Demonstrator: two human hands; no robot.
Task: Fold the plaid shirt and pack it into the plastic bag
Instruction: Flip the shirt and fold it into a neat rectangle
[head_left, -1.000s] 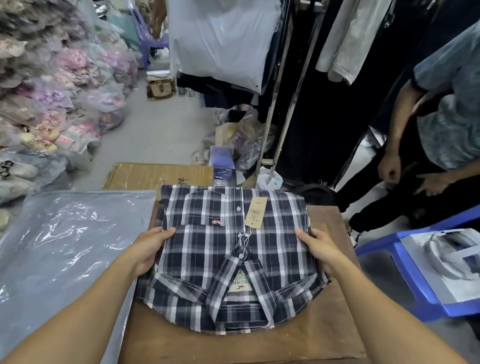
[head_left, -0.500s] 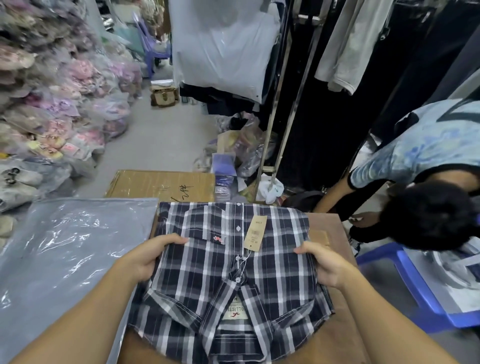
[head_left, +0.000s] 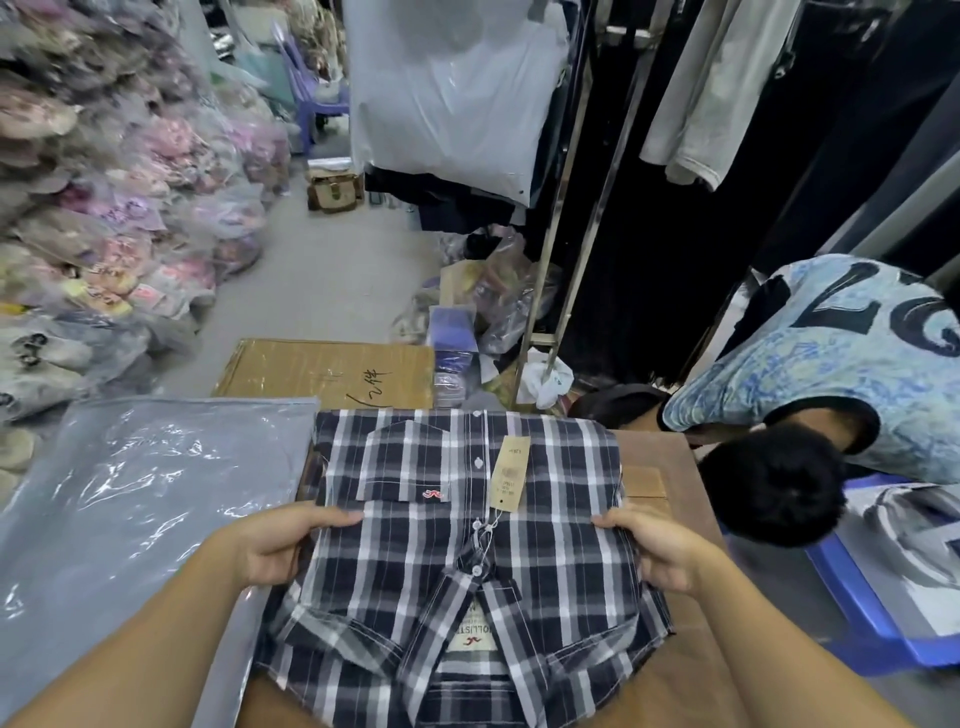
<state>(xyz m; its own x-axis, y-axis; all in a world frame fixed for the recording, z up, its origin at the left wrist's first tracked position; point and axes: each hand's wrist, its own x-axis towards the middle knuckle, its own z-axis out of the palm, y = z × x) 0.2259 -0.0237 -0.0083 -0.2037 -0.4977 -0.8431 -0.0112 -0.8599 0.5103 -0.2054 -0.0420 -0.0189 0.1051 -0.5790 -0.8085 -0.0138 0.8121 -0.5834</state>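
Observation:
The plaid shirt (head_left: 540, 540), dark blue with white checks, lies folded into a rectangle with its collar toward me and a brown paper tag near the buttons. My left hand (head_left: 280, 540) grips its left edge, thumb on top. My right hand (head_left: 649, 551) grips the right edge the same way. The shirt's near end hangs past the brown table (head_left: 660, 483) toward me. A pile of clear plastic bags (head_left: 130, 493) lies flat just left of the shirt, touching my left wrist.
A person in a light blue printed top (head_left: 841, 374) bends down close at the right, head (head_left: 774, 483) beside the table corner. A blue plastic stool (head_left: 878, 618) stands right. A cardboard box (head_left: 327, 371) lies beyond the table. Bagged goods (head_left: 104, 208) line the left.
Both hands have drawn the folded shirt nearer to me, its collar end now off the table edge. The person at the right has bent down lower beside the table.

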